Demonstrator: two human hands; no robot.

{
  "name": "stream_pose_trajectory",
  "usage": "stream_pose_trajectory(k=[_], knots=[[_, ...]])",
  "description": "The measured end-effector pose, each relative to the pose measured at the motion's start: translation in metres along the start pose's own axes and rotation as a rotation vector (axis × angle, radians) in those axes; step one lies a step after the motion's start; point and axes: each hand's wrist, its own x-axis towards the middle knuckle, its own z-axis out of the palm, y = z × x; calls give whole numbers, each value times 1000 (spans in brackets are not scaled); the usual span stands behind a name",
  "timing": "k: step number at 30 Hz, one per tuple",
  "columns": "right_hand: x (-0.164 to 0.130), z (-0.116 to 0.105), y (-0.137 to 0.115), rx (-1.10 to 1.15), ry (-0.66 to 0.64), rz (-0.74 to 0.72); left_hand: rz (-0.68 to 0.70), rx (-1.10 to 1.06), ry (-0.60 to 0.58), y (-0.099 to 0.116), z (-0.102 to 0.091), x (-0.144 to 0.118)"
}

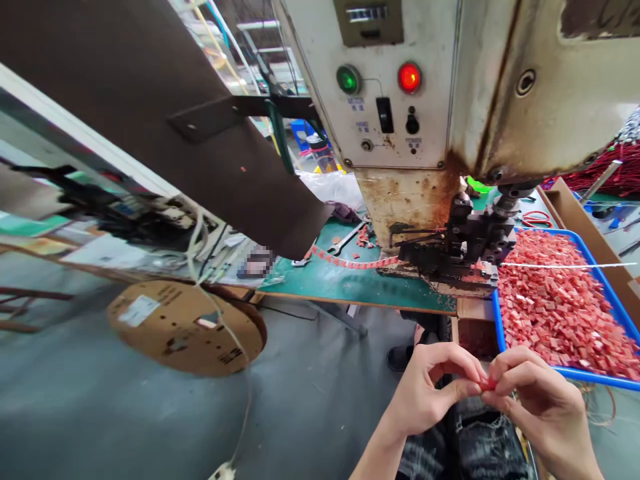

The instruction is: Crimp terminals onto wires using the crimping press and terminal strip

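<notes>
Far to the left, one big cardboard reel (pixel 186 327) lies flat and low above the grey floor, with a single pale cable (pixel 239 373) trailing past it toward the near edge. Above it a broad dark brown panel (pixel 150 100) slants down from the upper left and hides much of the cluttered bench behind. Next comes the green mat (pixel 345 283) of the work table, where one strip of small red pieces (pixel 350 262) runs rightward into the press machine (pixel 425 100). On that machine's cream front I count two round lamps, one green lamp (pixel 349 79) and one red lamp (pixel 409 77) lit, with a black switch below and between them. The dark tooling block (pixel 460 250) under the machine stands between the mat and one blue tray (pixel 607 283), which is heaped with far more small red pieces than I could count. Near us, below the tray's near edge, two bare hands meet over the person's lap. The left hand (pixel 430 393) is curled, thumb and forefinger pressed together on one small red piece (pixel 489 384); the right hand (pixel 535 397) is likewise curled, its fingertips pinching the same piece from the other side. That piece sits right between the two hands, just near of the tray. At the far right a bundle of red wires (pixel 607 170) lies behind the tray.
</notes>
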Motion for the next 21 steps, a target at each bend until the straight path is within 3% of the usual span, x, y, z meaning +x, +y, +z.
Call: stream_pose_trajectory(k=[14,21], knots=[[-1,16,1,-82,-173,-134,54,241,64,6,-13,-30],[-9,39,2,-156,-180,-100,21,187,253,-7,-23,-52]])
